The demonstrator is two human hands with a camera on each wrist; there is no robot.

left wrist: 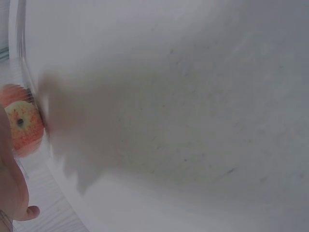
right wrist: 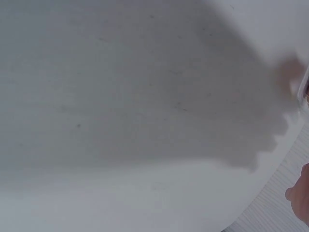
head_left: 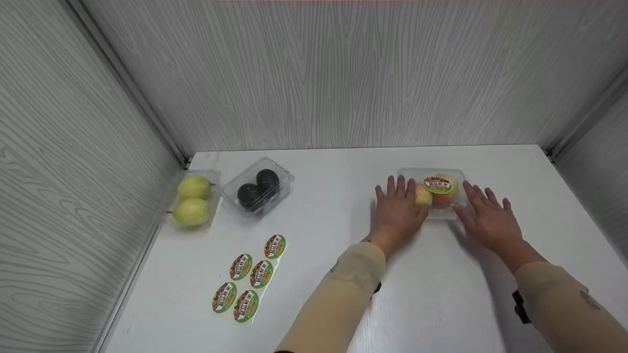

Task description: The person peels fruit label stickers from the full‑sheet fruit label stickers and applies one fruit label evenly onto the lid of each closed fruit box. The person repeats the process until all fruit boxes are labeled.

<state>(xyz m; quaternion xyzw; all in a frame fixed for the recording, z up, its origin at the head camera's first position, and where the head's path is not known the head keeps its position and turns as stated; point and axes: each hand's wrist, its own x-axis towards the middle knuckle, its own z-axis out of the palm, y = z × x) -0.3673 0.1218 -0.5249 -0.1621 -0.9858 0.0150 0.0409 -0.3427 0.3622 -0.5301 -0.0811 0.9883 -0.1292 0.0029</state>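
A clear plastic fruit box [head_left: 454,213] with red and yellow apples [left wrist: 24,126] lies at the right of the table. On its lid sits an oval fruit sticker [head_left: 437,185]. My left hand [head_left: 398,211] is at the box's left side, fingers straight and overlapping it, partly hiding one apple. Beside the right edge is my right hand [head_left: 490,220], its fingers straight and spread and its thumb by the box's front corner. Whether the right hand touches the plastic I cannot tell. In the right wrist view only a sliver of that hand [right wrist: 301,195] shows.
A clear box [head_left: 230,196] with two dark round fruits stands left of centre. Two yellow-green pears [head_left: 191,212] lie in another clear box by the left wall. A sheet of several oval stickers [head_left: 246,306] lies at the front left. Grey wood-grain panels [head_left: 314,73] enclose the white table.
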